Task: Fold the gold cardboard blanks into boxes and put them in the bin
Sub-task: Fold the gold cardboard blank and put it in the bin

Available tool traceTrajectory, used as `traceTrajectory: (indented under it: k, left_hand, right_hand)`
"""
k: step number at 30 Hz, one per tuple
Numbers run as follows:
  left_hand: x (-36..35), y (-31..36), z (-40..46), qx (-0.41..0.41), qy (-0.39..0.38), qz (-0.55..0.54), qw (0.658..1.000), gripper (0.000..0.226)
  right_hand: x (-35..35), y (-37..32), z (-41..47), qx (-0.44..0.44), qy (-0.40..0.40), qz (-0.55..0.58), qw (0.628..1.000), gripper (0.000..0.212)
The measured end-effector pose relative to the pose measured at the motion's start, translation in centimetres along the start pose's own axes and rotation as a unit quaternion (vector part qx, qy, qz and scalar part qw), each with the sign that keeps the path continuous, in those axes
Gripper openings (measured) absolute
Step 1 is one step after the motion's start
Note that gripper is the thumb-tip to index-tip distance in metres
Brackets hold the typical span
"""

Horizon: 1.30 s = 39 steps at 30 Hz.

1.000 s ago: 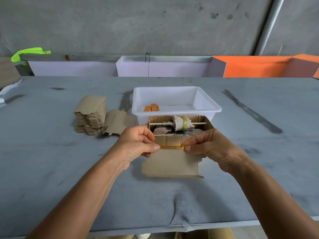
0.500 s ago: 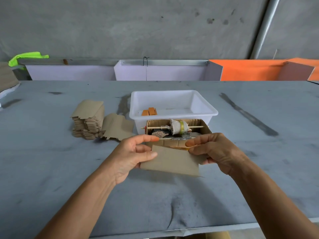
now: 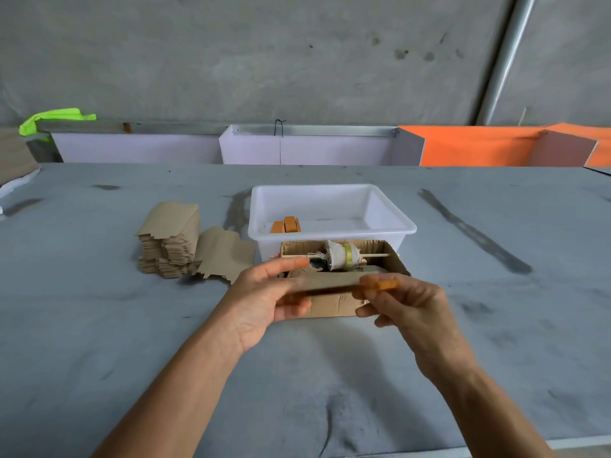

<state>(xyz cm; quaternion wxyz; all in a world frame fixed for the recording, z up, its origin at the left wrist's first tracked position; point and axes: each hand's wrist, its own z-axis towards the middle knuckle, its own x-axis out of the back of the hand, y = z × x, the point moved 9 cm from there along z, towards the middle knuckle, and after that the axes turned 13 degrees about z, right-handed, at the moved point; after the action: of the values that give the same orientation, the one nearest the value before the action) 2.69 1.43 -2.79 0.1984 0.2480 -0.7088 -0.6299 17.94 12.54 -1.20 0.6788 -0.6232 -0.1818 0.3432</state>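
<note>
In hand: one gold cardboard blank (image 3: 327, 281), held edge-on above the table (image 3: 99, 325), in front of the white bin (image 3: 390, 213); its gold face shows only at the right end.
Left hand (image 3: 264, 302): thumb on top, fingers underneath, pinching the blank's left end.
Right hand (image 3: 406, 302): thumb and fingers curled, pinching the right end at the gold edge.
Fold state: blank looks flat or barely creased; blur hides the detail.
Done: two or so small orange-gold folded boxes (image 3: 287, 224) lie in the bin's near-left corner.
Left: a tall stack of blanks (image 3: 167, 246) plus a loose blank (image 3: 221, 256), left of the bin.
Progress, judged: early; most of the pile is unfolded.
Nearby: open brown carton (image 3: 393, 262) with a spool on a stick.
</note>
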Motion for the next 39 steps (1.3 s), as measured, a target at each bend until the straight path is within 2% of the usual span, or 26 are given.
traceTrajectory:
  k: [3, 5, 7, 11, 13, 15, 17, 20, 27, 33, 39]
  left_hand:
    - [-0.2, 0.5, 0.1, -0.007, -0.021, -0.039, 0.999, 0.037]
    - [-0.3, 0.7, 0.0, -0.011, -0.031, -0.016, 0.999, 0.043]
    - [-0.4, 0.8, -0.1, -0.017, -0.031, 0.022, 0.999, 0.037]
    - [0.3, 0.7, 0.0, -0.019, -0.018, 0.031, 0.999, 0.043]
    - [0.3, 0.5, -0.1, -0.016, -0.014, 0.050, 0.999, 0.037]
    - [0.1, 0.3, -0.1, -0.010, -0.005, 0.066, 0.998, 0.018]
    - [0.1, 0.0, 0.0, 0.003, 0.022, 0.066, 0.998, 0.003]
    - [0.5, -0.2, 0.3, 0.010, 0.060, 0.040, 0.997, 0.010]
    - [0.4, -0.4, 0.3, 0.008, 0.088, -0.012, 0.996, 0.011]
    - [0.3, 0.0, 0.3, -0.017, 0.094, -0.021, 0.995, 0.007]
    - [0.3, 0.5, 0.1, -0.037, 0.118, -0.007, 0.992, 0.004]
  right_hand:
    - [0.6, 0.7, 0.7, -0.038, 0.041, 0.028, 0.998, 0.015]
    - [0.6, 1.2, 0.9, -0.070, 0.050, 0.036, 0.996, 0.013]
    - [0.6, 1.3, 0.9, -0.094, 0.058, 0.045, 0.993, 0.014]
    - [0.7, 1.3, 0.9, -0.127, 0.065, 0.051, 0.989, 0.012]
    - [0.4, 1.5, 0.9, -0.140, 0.055, 0.043, 0.988, 0.012]
    - [0.1, 1.6, 1.0, -0.149, 0.046, 0.038, 0.987, 0.011]
    - [-0.2, 1.5, 1.1, -0.150, 0.042, 0.036, 0.987, 0.009]
    - [-0.3, 1.2, 1.2, -0.141, 0.051, 0.043, 0.988, 0.009]
    - [-0.2, 1.1, 1.2, -0.130, 0.087, 0.084, 0.984, 0.009]
    - [-0.3, 0.4, 1.4, -0.101, 0.095, 0.083, 0.987, 0.010]
    - [-0.2, 1.1, 1.4, -0.119, 0.101, 0.115, 0.981, 0.004]
